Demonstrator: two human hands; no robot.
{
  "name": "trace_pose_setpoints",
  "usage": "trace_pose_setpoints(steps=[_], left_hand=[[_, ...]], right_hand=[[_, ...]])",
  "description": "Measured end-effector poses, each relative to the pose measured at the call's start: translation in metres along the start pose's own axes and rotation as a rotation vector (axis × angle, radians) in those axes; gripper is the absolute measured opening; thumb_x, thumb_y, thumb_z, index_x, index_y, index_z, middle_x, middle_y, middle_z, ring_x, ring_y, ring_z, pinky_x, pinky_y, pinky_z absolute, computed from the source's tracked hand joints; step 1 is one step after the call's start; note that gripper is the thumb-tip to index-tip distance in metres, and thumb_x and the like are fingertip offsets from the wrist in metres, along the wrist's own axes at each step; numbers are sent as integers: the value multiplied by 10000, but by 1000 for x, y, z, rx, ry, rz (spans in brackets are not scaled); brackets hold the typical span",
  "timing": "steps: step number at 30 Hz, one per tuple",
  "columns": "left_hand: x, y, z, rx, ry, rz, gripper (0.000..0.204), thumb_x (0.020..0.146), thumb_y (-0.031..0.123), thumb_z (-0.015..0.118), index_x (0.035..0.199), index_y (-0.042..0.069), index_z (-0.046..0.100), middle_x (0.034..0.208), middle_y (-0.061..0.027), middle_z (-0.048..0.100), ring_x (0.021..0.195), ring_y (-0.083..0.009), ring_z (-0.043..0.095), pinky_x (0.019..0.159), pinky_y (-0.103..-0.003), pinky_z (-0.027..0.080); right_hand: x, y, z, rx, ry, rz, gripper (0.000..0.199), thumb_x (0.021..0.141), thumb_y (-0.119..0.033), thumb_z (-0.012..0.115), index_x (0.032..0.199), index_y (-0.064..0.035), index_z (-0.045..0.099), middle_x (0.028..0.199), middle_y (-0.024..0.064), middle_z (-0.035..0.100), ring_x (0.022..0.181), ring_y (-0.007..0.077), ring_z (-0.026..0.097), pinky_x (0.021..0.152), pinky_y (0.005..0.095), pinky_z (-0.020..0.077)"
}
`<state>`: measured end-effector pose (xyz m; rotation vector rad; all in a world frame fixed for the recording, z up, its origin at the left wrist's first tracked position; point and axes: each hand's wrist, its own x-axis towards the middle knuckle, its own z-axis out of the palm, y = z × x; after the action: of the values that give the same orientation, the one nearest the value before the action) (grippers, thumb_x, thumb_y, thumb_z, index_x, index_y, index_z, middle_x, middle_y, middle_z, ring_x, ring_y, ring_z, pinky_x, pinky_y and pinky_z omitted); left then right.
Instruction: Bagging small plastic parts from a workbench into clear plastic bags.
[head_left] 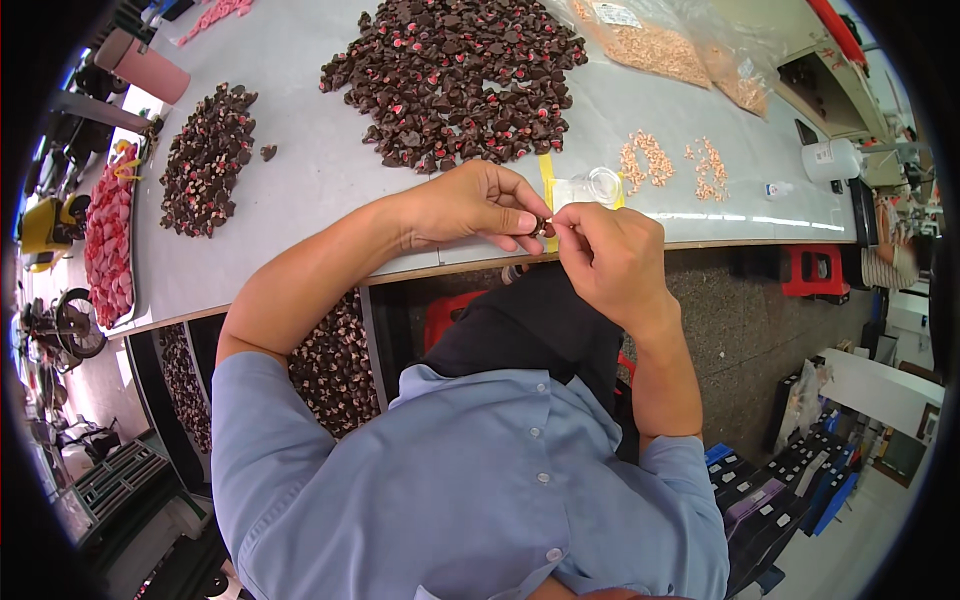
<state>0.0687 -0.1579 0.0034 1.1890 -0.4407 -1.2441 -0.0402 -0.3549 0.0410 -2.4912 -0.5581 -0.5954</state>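
Note:
Just above the table's front edge, my left hand (490, 208) pinches a small dark brown part (541, 230) between thumb and fingers. My right hand (618, 255) meets it there, thumb and forefinger pressed together at the part's right side; a tiny pale bit shows at those fingertips, too small to name. Beyond the hands lies a large heap of similar dark brown parts (460, 90), many with a red or pink inside. A small clear round dish (603, 185) stands past my right hand, and little peach-coloured pieces (647, 160) are scattered beside it.
At the left lie a pile of dark parts with pale bits (208, 160), a tray of pinkish-red parts (108, 240) and a pink cup (150, 68). Clear bags of peach pieces (655, 52) rest at the back right. Dark parts fill a container (335, 370) under the table.

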Motion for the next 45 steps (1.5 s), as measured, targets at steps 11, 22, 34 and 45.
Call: trace_pose_setpoints(steps=[11, 22, 34, 45], left_hand=[[0, -1, -3, 0, -38, -4, 274, 935, 115, 688, 1162, -32, 646, 1072, -124, 716, 945, -180, 722, 774, -240, 574], [1, -3, -6, 67, -100, 5, 269, 879, 177, 760, 1055, -16, 695, 1008, -116, 730, 868, -190, 731, 680, -242, 548], [-10, 0, -12, -2, -38, 10, 298, 872, 176, 764, 1099, 3, 679, 1139, -167, 708, 889, -172, 715, 656, -210, 507], [-97, 24, -88, 1566, 1348, 540, 312, 821, 171, 731, 1110, 74, 663, 987, -105, 703, 957, -291, 638, 809, -401, 509]], right_hand=[[-5, -6, 7, 74, 31, 66, 110, 823, -5, 730, 869, -25, 631, 655, 70, 653, 543, 169, 633, 505, 289, 457], [-6, -12, 10, 409, -72, 545, 227, 844, -91, 766, 901, -23, 557, 664, 110, 640, 607, 208, 670, 546, 307, 493], [-36, 39, -19, 617, 683, 674, 87, 958, -93, 641, 978, -54, 566, 681, -40, 503, 550, 34, 433, 486, 194, 336], [-60, 88, -49, 369, 706, 630, 132, 976, -139, 645, 950, -50, 551, 702, -43, 488, 578, 22, 398, 505, 191, 314]])
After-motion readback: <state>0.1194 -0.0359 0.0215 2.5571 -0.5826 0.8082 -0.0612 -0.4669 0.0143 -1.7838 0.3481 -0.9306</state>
